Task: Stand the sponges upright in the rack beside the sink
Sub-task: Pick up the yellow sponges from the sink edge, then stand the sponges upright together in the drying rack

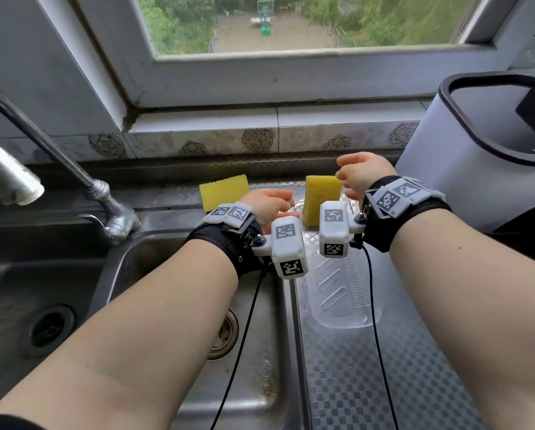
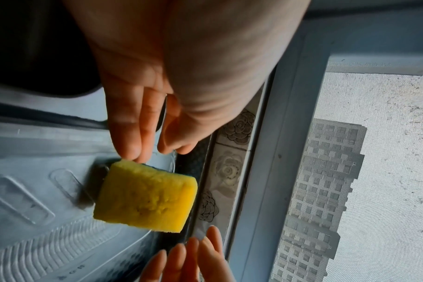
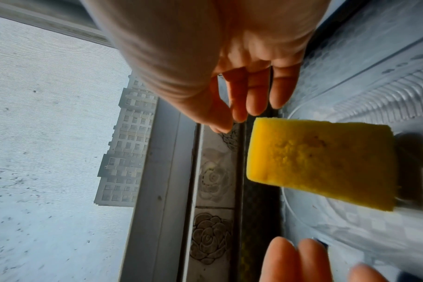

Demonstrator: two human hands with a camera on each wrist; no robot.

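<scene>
A yellow sponge (image 1: 321,197) (image 2: 145,196) (image 3: 321,164) stands on its short end at the far end of the clear ribbed plastic rack (image 1: 337,293) to the right of the sink. My left hand (image 1: 278,203) (image 2: 152,150) is just left of it with straight fingers; their tips reach the sponge's edge, and I cannot tell whether they touch. My right hand (image 1: 343,173) (image 3: 237,118) hovers at its upper right, fingers relaxed and apart from it. Neither hand grips anything. A second yellow sponge (image 1: 224,191) lies on the ledge behind the sink, further left.
The steel sink basin (image 1: 167,274) with its drain is to the left, and the faucet (image 1: 105,197) rises at its back corner. A white bin with a black rim (image 1: 464,169) stands close at the right. The tiled sill (image 1: 260,141) and window frame run behind.
</scene>
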